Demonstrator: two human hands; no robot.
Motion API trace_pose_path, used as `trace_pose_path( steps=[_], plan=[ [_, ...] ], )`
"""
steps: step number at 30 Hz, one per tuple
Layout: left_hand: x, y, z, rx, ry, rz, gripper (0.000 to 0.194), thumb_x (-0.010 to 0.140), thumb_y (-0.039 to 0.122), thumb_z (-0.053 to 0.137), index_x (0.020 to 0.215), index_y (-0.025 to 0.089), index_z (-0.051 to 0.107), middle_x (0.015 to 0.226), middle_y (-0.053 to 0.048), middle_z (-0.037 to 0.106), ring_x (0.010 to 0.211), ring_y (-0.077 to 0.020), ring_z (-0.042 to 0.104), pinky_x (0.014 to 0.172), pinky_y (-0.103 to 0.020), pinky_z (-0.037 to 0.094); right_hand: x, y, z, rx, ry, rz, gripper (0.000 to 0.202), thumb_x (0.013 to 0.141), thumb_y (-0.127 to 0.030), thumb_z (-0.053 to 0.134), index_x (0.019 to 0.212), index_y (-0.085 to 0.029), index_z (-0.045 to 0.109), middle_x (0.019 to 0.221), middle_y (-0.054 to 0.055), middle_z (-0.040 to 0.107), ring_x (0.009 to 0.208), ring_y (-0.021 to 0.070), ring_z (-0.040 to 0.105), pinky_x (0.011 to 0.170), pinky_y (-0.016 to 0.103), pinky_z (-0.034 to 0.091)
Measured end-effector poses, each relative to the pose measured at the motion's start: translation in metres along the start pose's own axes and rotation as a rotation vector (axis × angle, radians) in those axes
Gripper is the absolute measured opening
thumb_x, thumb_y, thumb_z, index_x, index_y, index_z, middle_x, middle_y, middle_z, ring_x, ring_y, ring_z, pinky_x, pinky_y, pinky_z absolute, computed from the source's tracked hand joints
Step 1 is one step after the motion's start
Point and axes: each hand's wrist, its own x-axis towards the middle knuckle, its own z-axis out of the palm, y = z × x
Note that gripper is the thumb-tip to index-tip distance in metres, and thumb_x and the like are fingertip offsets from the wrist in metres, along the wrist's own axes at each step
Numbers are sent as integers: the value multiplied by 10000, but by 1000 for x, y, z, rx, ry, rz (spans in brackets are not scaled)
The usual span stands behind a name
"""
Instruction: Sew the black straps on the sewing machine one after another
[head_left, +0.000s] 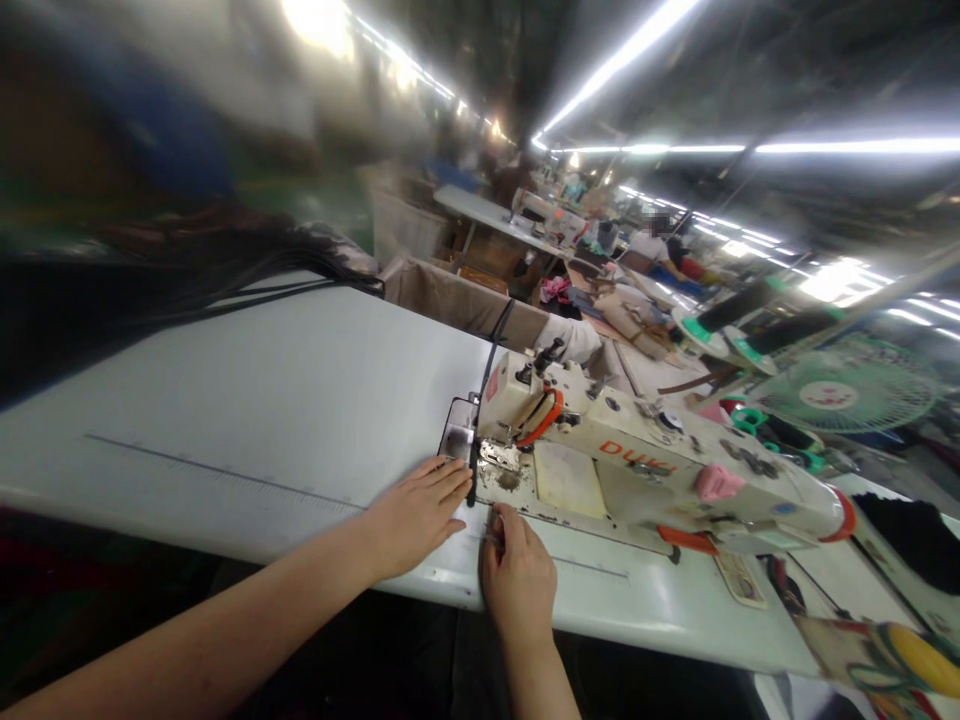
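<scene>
A white sewing machine (637, 455) with orange lettering stands on the pale table (285, 390), its needle end facing the left. My left hand (420, 515) lies flat with its fingers stretched out, the fingertips at the metal plate and a narrow black strip (472, 482) beside the needle area. The strip runs back past the machine head. Close to the table's front edge, just right of the left hand, my right hand (517, 565) has its fingers curled together. Whatever they may hold is hidden.
Dark strips of material (300, 262) lie over the table's far left edge. Behind the table is a cloth-lined bin (450, 300). Thread cones (742, 305) and a green fan (832, 390) stand at the right. A person (656, 250) sits in the background.
</scene>
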Motion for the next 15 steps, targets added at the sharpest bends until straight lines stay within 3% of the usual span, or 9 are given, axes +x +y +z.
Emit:
trace_pose_path(
  steps=[15],
  plan=[
    [23,-22,8,-86,-112,-70,465,1060,440,407,1440,213,548,1528,-70,564,1498,-222,411,1268,-437,198,2,-5,-6,19,-19,13,398,830,-59,515,1191,-195,610,906,40,731,818,186,667,723,268,462]
  ],
)
